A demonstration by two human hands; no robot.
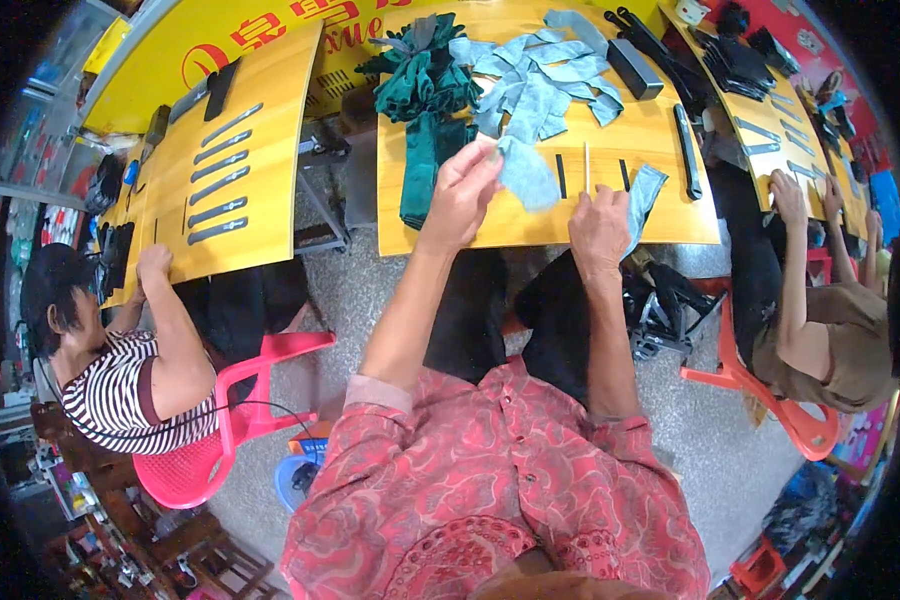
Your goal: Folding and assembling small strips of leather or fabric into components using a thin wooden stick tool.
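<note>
Raised over the near part of my table, my left hand (462,195) is closed, pinching the upper edge of a light blue fabric piece (528,178) between thumb and fingers. The piece hangs down to the right. My right hand (601,230) is lower, its fingers closed at the near end of a thin white stick (586,162). Its fingertips are partly hidden. Dark narrow strips (561,177) lie on either side of the stick. A light blue fabric strip (648,192) lies just right of that hand and is partly covered by it.
Light blue fabric pieces (540,85) are heaped at the back. Dark green velvet fabric (425,90) lies at left, a dark grey box (634,68) and black strip (687,150) at right. Co-workers sit at a left table (270,190) and a right table (755,165).
</note>
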